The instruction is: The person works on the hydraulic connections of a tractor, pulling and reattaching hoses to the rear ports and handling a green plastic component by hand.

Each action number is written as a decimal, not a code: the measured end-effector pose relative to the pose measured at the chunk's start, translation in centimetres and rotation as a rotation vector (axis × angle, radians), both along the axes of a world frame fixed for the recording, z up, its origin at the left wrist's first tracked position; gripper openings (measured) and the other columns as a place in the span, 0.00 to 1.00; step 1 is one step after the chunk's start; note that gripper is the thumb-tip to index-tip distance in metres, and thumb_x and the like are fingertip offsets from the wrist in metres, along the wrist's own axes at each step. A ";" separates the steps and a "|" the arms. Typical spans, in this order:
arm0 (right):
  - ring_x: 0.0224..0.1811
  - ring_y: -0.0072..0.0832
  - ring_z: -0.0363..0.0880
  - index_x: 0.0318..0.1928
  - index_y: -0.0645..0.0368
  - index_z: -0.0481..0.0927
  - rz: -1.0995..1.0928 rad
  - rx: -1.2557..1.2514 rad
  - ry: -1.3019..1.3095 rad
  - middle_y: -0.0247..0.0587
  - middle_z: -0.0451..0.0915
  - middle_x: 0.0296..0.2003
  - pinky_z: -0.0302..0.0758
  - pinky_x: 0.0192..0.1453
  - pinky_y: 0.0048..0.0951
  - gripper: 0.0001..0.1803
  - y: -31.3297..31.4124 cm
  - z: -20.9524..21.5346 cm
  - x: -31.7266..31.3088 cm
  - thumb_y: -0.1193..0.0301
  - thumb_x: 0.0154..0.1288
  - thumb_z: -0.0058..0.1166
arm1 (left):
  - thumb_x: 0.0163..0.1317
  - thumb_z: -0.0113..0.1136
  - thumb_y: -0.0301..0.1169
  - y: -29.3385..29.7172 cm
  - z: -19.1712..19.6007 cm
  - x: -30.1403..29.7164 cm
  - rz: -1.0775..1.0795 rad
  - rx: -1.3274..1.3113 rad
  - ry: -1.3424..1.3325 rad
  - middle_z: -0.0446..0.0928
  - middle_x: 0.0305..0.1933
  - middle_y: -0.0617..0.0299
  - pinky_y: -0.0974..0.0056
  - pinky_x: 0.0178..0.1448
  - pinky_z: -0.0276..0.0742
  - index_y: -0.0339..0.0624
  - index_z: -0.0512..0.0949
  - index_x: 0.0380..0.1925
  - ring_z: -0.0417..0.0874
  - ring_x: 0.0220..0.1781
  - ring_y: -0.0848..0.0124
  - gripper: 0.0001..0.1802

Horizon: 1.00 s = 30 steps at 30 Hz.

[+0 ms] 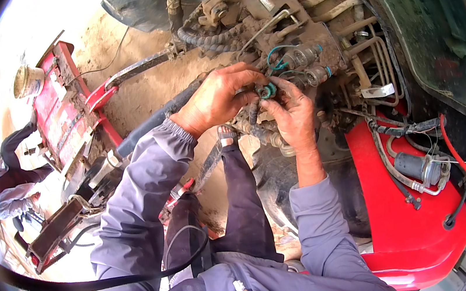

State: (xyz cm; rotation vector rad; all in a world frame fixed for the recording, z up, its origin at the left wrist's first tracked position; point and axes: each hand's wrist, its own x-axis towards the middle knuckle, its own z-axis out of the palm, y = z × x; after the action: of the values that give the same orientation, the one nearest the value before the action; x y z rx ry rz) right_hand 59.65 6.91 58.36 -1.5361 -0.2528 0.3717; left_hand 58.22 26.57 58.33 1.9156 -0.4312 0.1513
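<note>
Between pinching fingertips, a small round green part (266, 90) is grasped by the left hand (219, 98) and the right hand (294, 118) together; just beyond sit two metal couplings (316, 74), then tan pipes (339, 9) and, rightward, a red body panel (408, 205).

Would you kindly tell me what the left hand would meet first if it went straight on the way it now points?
The left hand would first press on the small green piece at its fingertips; just beyond, probably the right hand, though depth is hard to judge.
</note>
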 end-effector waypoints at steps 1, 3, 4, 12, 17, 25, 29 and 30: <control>0.45 0.21 0.79 0.58 0.69 0.73 0.014 0.026 0.032 0.39 0.81 0.45 0.77 0.52 0.23 0.23 -0.2 0.0 0.1 0.84 0.62 0.58 | 0.53 0.66 0.23 -0.1 -0.2 0.1 0.014 -0.002 0.001 0.79 0.46 0.55 0.59 0.50 0.80 0.39 0.79 0.43 0.82 0.48 0.55 0.15; 0.44 0.21 0.79 0.58 0.69 0.73 -0.005 0.065 0.026 0.39 0.81 0.45 0.77 0.51 0.23 0.22 -0.3 -0.5 0.2 0.84 0.63 0.58 | 0.55 0.66 0.23 -0.6 -0.6 0.2 0.072 -0.005 -0.019 0.80 0.44 0.55 0.61 0.47 0.81 0.38 0.79 0.41 0.84 0.44 0.58 0.13; 0.44 0.21 0.79 0.58 0.69 0.73 -0.013 0.087 0.027 0.39 0.81 0.45 0.77 0.50 0.23 0.22 -0.2 -0.7 0.1 0.84 0.63 0.57 | 0.55 0.66 0.24 -0.9 -1.0 0.1 0.106 -0.036 0.002 0.80 0.44 0.55 0.61 0.47 0.81 0.38 0.79 0.41 0.84 0.44 0.59 0.13; 0.44 0.27 0.81 0.55 0.71 0.73 -0.166 0.099 0.032 0.43 0.81 0.46 0.83 0.47 0.29 0.18 2.2 -1.1 -0.9 0.83 0.64 0.56 | 0.58 0.65 0.23 -2.6 -2.6 -1.9 0.387 -0.199 0.114 0.80 0.46 0.55 0.66 0.45 0.80 0.34 0.77 0.36 0.83 0.41 0.68 0.08; 0.47 0.27 0.81 0.55 0.71 0.73 -0.138 0.041 -0.044 0.44 0.80 0.48 0.81 0.53 0.28 0.18 2.7 -1.0 -1.0 0.85 0.64 0.54 | 0.59 0.65 0.22 -3.4 -2.5 -3.1 0.428 -0.464 0.316 0.81 0.45 0.59 0.67 0.50 0.79 0.34 0.76 0.45 0.82 0.45 0.73 0.14; 0.49 0.26 0.80 0.56 0.72 0.73 -0.107 -0.002 -0.018 0.44 0.80 0.49 0.78 0.55 0.26 0.18 2.5 -0.5 -1.2 0.85 0.65 0.51 | 0.55 0.68 0.21 -4.2 -2.2 -2.6 0.538 -0.515 0.336 0.83 0.39 0.60 0.69 0.46 0.80 0.34 0.78 0.46 0.84 0.40 0.75 0.17; 0.50 0.25 0.79 0.57 0.72 0.72 -0.072 -0.049 -0.011 0.44 0.80 0.49 0.77 0.56 0.26 0.19 2.2 -0.2 -1.1 0.85 0.65 0.49 | 0.54 0.67 0.20 -4.1 -2.2 -2.4 0.576 -0.390 0.265 0.84 0.38 0.59 0.69 0.47 0.80 0.33 0.80 0.44 0.85 0.40 0.75 0.16; 0.50 0.26 0.79 0.57 0.72 0.72 -0.071 -0.030 0.002 0.44 0.80 0.49 0.77 0.56 0.26 0.19 2.1 -0.2 -1.1 0.85 0.65 0.49 | 0.53 0.67 0.19 -4.1 -2.2 -2.4 0.569 -0.384 0.267 0.84 0.38 0.58 0.69 0.47 0.80 0.33 0.80 0.44 0.85 0.41 0.75 0.16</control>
State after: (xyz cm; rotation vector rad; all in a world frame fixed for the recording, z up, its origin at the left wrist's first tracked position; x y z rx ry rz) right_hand 58.54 9.02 58.16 -1.5695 -0.1909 0.3222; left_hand 55.79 22.51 56.14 1.6006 0.3132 0.3198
